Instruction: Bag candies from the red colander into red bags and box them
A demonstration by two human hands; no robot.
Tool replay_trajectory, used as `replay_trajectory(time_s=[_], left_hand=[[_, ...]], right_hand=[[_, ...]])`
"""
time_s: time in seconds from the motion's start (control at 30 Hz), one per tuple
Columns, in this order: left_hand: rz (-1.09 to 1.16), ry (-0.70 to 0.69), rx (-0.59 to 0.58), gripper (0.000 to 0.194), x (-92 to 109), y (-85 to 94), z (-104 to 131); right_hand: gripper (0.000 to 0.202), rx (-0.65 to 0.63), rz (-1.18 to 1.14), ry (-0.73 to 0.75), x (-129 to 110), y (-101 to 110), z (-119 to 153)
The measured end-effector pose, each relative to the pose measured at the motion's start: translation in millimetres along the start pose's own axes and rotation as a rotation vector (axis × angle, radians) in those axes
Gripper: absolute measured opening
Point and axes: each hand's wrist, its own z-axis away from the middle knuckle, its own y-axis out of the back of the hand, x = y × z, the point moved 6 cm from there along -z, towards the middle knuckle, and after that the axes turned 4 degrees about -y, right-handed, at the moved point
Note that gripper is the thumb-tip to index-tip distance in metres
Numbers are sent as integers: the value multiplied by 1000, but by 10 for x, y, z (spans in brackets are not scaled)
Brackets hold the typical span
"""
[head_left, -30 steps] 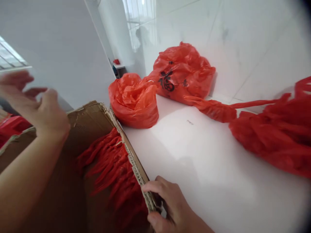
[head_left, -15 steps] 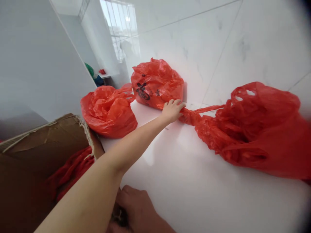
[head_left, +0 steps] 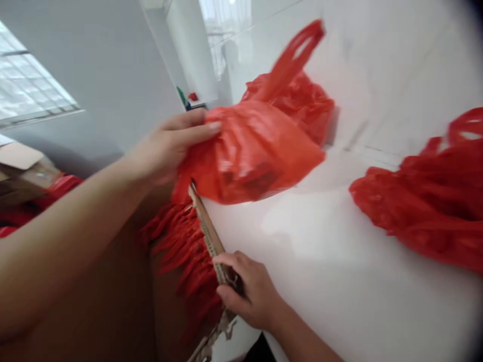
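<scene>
A red plastic bag [head_left: 249,156] is pinched at its left end by my left hand [head_left: 166,146], thumb on top. It is raised over the counter, one handle loop sticking up at the upper right. Something bulky shows faintly inside the bag. My right hand [head_left: 252,291] grips the torn edge of a cardboard box [head_left: 206,221], thumb on the near side and fingers over the rim. Several strands of red plastic [head_left: 184,241] fill part of the box. The held bag partly hides a second red bag [head_left: 305,100] against the wall.
Another crumpled red bag [head_left: 422,201] lies on the white counter [head_left: 320,261] at the right. Marbled white tiles [head_left: 396,65] rise behind it. At the far left stand a second cardboard box [head_left: 22,156] and more red plastic, below a barred window [head_left: 30,80].
My left hand has drawn back leftwards from the counter and now holds a red bag in the air. My right hand has come up onto the box edge. The view has swung left.
</scene>
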Motion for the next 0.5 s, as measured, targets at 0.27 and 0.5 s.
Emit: replay_trajectory(time_s=[0.27,0.5], left_hand=[[-228,984,-27,39,-1279,1816,1914],[-551,1235,-260,17,-2804,1798,2567]], right_hand=[[38,-27,-27,24,38,-53,32],[38,-23,8,38,93,-70,65]])
